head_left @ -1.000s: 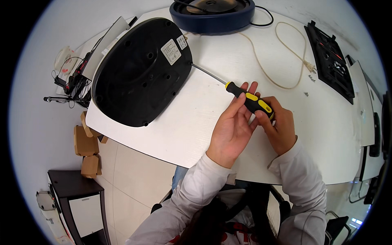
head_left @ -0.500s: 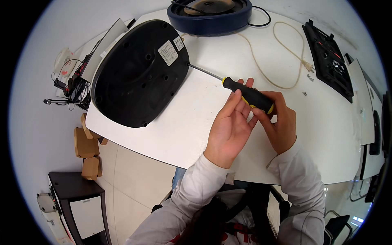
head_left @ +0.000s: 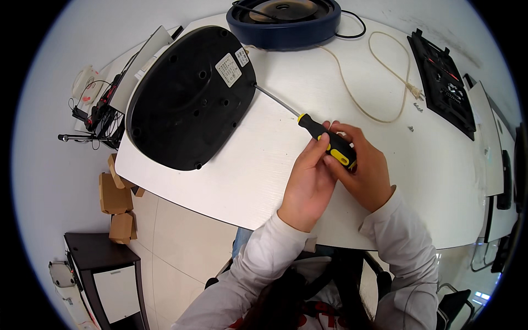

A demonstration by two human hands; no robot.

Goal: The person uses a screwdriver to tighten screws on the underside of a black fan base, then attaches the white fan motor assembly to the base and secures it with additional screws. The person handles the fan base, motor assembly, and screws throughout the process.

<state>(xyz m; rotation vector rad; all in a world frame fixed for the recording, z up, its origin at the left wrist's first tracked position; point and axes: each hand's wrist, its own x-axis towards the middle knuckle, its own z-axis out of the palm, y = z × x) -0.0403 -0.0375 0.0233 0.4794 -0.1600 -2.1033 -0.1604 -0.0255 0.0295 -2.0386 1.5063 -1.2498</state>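
A screwdriver (head_left: 324, 135) with a black and yellow handle is held in both my hands over the white table. Its metal shaft points up and left, and the tip meets a hole at the right edge of a black oval base (head_left: 181, 118). That base stands tilted, its underside with several holes and white labels facing me. My left hand (head_left: 311, 179) supports the handle from below, thumb and fingers against it. My right hand (head_left: 366, 168) grips the rear of the handle between thumb and fingers.
A round dark blue appliance (head_left: 283, 27) sits at the table's back. To its right a beige power cord (head_left: 379, 118) loops beside several small screws (head_left: 418, 106). An open black tool case (head_left: 443, 82) lies at the far right. Brown cardboard boxes (head_left: 115, 193) stand off the table's left edge.
The screwdriver's handle has turned, so a yellow patch now faces up. My right hand has shifted left and closed further around the handle; my left fingers have curled in.
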